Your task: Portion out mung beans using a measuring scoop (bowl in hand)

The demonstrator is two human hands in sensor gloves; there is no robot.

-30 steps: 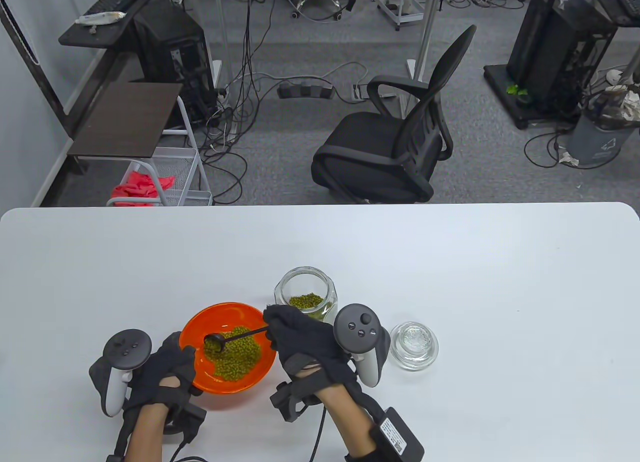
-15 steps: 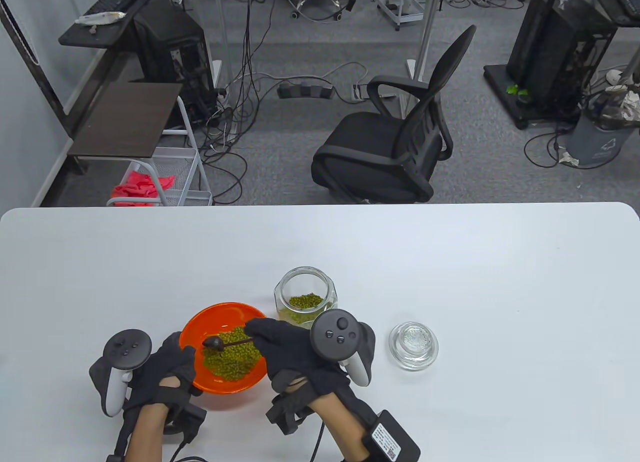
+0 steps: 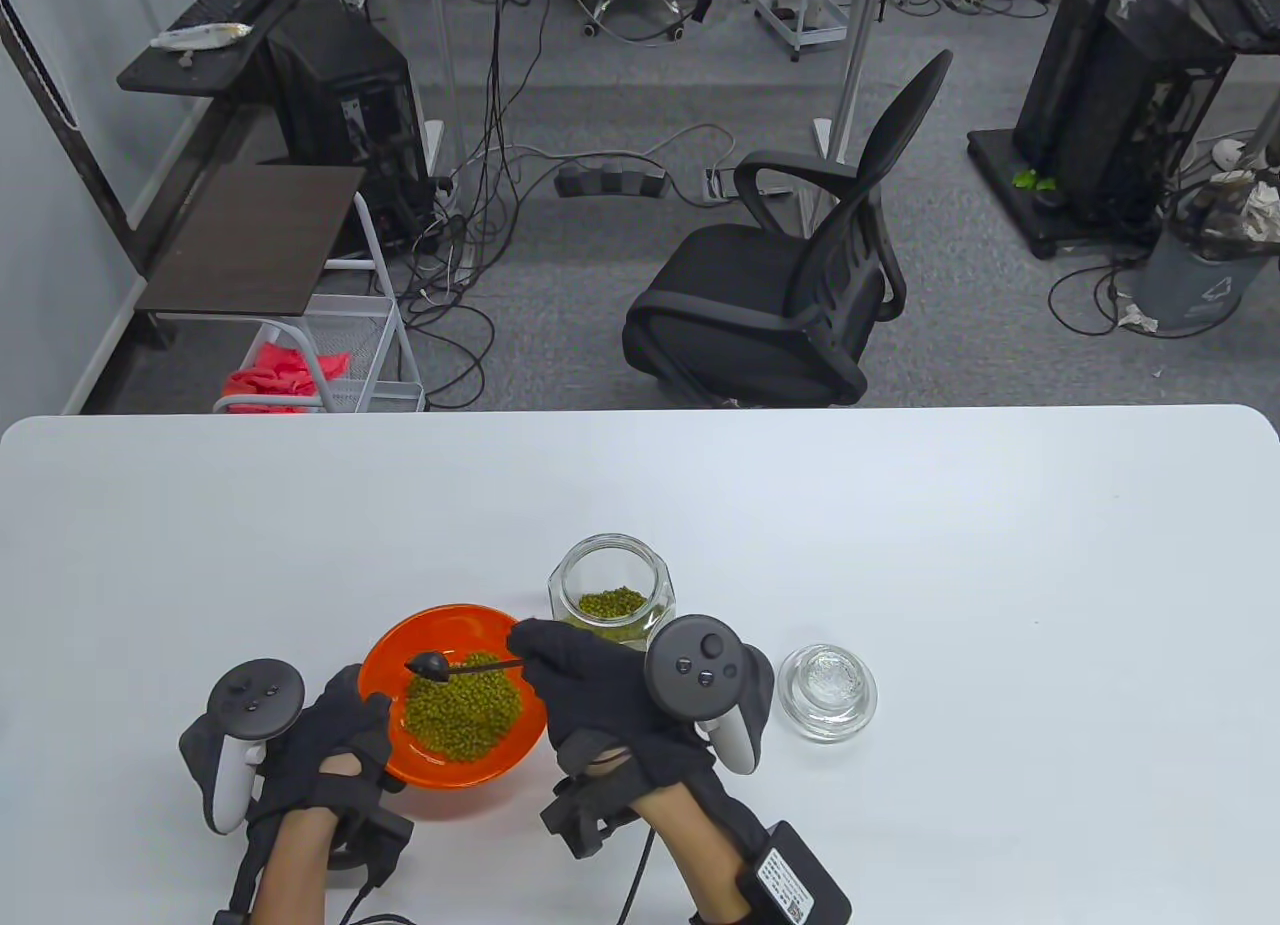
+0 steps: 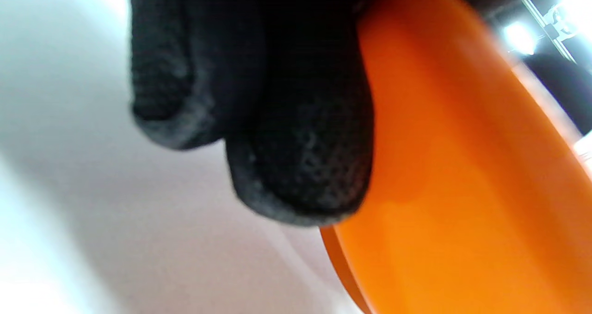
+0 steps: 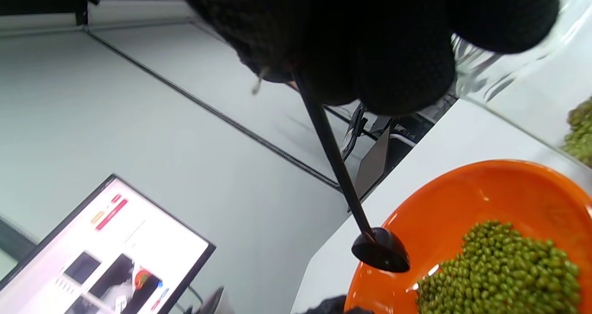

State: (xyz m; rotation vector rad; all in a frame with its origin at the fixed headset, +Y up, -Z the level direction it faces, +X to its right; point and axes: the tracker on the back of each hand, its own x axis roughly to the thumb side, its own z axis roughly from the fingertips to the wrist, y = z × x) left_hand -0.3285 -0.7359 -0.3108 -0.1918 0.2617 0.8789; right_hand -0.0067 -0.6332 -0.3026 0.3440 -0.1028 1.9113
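Observation:
An orange bowl point(image 3: 395, 665) holds a heap of green mung beans point(image 3: 463, 710) near the table's front edge. My left hand point(image 3: 335, 745) grips the bowl's left rim; in the left wrist view its fingers point(image 4: 300, 166) lie under the bowl's orange wall point(image 4: 462, 189). My right hand point(image 3: 600, 690) pinches the handle of a small black measuring scoop point(image 3: 432, 663), whose head hangs over the bowl's far left part, above the beans. In the right wrist view the scoop point(image 5: 381, 254) shows its dark underside over the bowl point(image 5: 485, 189). What is in the scoop is hidden.
An open glass jar point(image 3: 610, 590) with mung beans in it stands just behind the bowl and my right hand. Its glass lid point(image 3: 827, 690) lies on the white table point(image 3: 900, 525) to the right. An office chair point(image 3: 790, 285) stands beyond the far edge.
My right hand dipped the scoop into the beans, moving left, then lifted it up and back a little. The left hand and bowl stayed put.

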